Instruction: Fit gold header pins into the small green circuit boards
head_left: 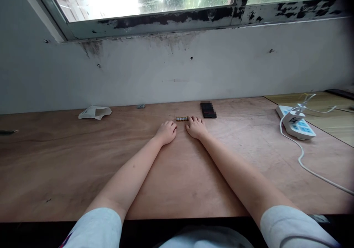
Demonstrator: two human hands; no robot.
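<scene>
A short row of several small yellow-and-pale cylindrical pieces [181,119] lies on the wooden table, beyond and between my hands. My left hand [166,132] rests on the tabletop just left of the row, its fingers curled close together and no object showing in them. On the other side, my right hand [196,127] lies palm down with its fingers slightly apart. Its index finger is at the row's right end; whether it touches is too small to tell. Just beyond this hand is a flat black packet or case [208,110], partly blurred by pixelation.
A crumpled white paper bag [94,112] and a small grey piece [141,106] lie by the wall. At right sits a white power strip [295,124] with plugs and a trailing white cable [302,156]. A dark thin object [8,132] is at far left.
</scene>
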